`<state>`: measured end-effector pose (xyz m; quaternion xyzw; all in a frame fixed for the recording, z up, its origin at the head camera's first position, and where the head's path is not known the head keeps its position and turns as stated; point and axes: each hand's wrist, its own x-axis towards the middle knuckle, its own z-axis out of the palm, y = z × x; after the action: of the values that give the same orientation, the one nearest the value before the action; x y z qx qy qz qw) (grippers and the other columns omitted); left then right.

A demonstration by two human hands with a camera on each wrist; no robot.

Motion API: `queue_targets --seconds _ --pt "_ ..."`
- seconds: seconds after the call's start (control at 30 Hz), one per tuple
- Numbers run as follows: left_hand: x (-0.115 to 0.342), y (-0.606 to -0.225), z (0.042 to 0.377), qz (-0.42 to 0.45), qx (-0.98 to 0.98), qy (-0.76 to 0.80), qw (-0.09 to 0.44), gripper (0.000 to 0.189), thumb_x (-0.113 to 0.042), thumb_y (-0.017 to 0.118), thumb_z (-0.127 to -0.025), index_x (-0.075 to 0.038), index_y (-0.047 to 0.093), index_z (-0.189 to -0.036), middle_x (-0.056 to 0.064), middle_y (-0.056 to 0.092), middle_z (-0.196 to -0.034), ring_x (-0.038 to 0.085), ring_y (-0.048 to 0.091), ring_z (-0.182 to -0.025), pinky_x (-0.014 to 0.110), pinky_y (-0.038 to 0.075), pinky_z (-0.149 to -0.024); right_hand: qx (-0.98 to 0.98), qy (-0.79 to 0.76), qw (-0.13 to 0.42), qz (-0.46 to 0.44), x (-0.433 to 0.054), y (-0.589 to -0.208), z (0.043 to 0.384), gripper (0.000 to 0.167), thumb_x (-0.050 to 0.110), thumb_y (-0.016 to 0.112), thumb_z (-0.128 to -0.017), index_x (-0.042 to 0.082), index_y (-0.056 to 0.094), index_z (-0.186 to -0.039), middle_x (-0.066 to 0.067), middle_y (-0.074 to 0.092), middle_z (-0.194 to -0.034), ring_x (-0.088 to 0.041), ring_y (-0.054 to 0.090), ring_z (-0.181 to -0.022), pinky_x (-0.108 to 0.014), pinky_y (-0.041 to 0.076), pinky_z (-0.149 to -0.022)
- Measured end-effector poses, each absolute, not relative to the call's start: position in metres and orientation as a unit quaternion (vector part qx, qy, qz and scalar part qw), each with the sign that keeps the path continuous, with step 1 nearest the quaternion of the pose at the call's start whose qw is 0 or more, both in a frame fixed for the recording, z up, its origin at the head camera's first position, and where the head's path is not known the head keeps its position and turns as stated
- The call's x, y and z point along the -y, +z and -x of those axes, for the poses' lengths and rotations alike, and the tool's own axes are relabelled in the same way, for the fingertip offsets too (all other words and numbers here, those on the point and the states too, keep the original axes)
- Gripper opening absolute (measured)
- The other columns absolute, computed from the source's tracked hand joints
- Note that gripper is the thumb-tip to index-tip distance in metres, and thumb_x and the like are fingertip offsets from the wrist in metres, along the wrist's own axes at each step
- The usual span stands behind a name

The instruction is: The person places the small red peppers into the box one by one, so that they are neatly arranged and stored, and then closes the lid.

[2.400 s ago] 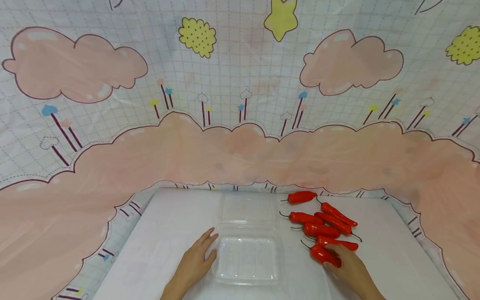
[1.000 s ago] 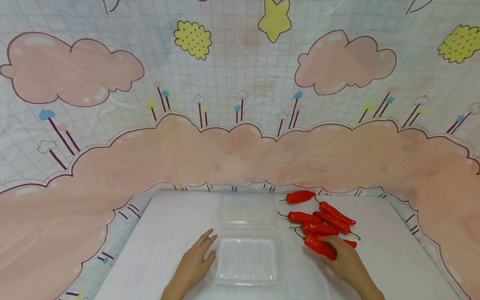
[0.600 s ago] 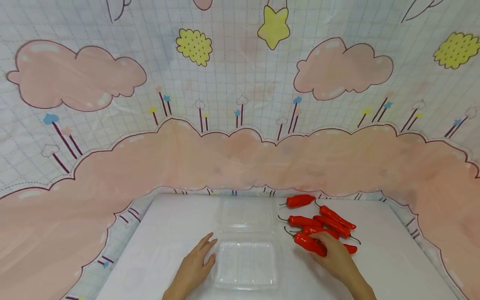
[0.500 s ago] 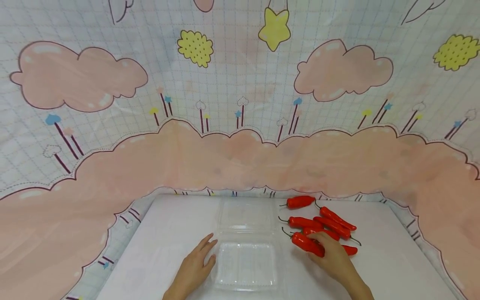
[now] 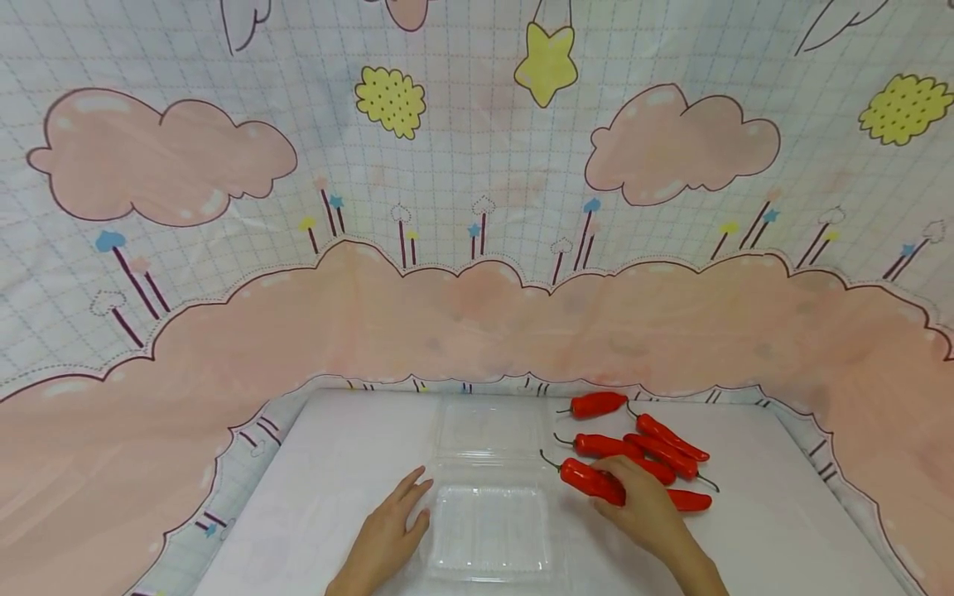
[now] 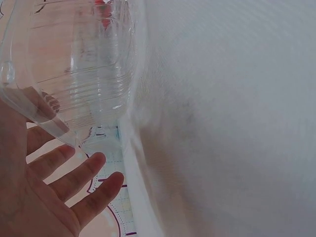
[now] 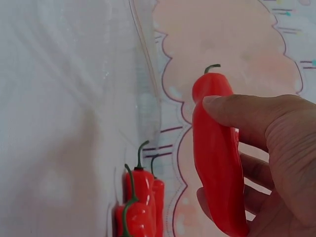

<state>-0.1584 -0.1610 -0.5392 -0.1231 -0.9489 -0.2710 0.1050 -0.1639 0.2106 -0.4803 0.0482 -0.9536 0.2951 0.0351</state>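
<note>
A red chili pepper (image 5: 585, 478) with a green stem is in my right hand (image 5: 644, 505), pinched between thumb and fingers. In the right wrist view the same pepper (image 7: 217, 158) stands upright, its stem end beyond the thumb. My left hand (image 5: 387, 530) lies at the left side of a clear plastic clamshell box (image 5: 492, 530), fingers spread and relaxed. The left wrist view shows the fingertips right at the rim of the box (image 6: 74, 64). The box's lid (image 5: 490, 428) is folded back, away from me. Nothing sits inside the box.
Several more red peppers (image 5: 663, 454) lie right of the box on the white table (image 5: 320, 463), one (image 5: 689, 501) partly behind my right hand. A single pepper (image 5: 599, 404) lies near the far edge. A patterned cloth (image 5: 477, 323) hangs behind the table.
My right hand has lifted the nearest pepper off its place and carried it left and slightly away, toward the box. The left hand stays beside the box. The head view has tilted slightly.
</note>
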Motion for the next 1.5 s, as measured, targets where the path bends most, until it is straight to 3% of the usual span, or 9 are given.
queue_targets --seconds 0.63,1.2,1.5 --pt "0.161 -0.539 0.160 0.130 0.949 -0.261 0.120 0.043 -0.019 0.067 -0.091 -0.012 0.061 -0.132 0.003 0.050 -0.149 0.030 0.062 -0.120 0.049 0.054 -0.092 0.945 0.319 0.022 -0.072 -0.174 -0.475 0.170 0.050 0.022 0.087 -0.073 0.027 0.066 -0.118 0.008 0.065 -0.117 -0.014 0.057 -0.106 -0.040 0.058 -0.088" --pt "0.159 -0.539 0.160 0.124 0.950 -0.265 0.111 0.043 -0.020 0.066 -0.091 -0.014 0.061 -0.133 0.001 0.049 -0.150 0.029 0.062 -0.121 0.049 0.054 -0.093 0.931 0.324 0.019 -0.165 -0.146 -0.482 0.174 0.044 0.026 0.083 -0.077 0.024 0.066 -0.118 0.008 0.066 -0.113 -0.014 0.060 -0.100 -0.036 0.058 -0.085" --pt "0.159 -0.537 0.160 0.124 0.952 -0.253 0.120 0.042 -0.018 0.067 -0.090 -0.013 0.062 -0.131 0.002 0.052 -0.148 0.028 0.064 -0.117 0.049 0.054 -0.091 0.923 0.344 -0.016 -0.173 -0.127 -0.485 0.178 0.045 0.028 0.083 -0.077 0.025 0.065 -0.118 0.008 0.065 -0.114 -0.013 0.059 -0.101 -0.038 0.059 -0.086"
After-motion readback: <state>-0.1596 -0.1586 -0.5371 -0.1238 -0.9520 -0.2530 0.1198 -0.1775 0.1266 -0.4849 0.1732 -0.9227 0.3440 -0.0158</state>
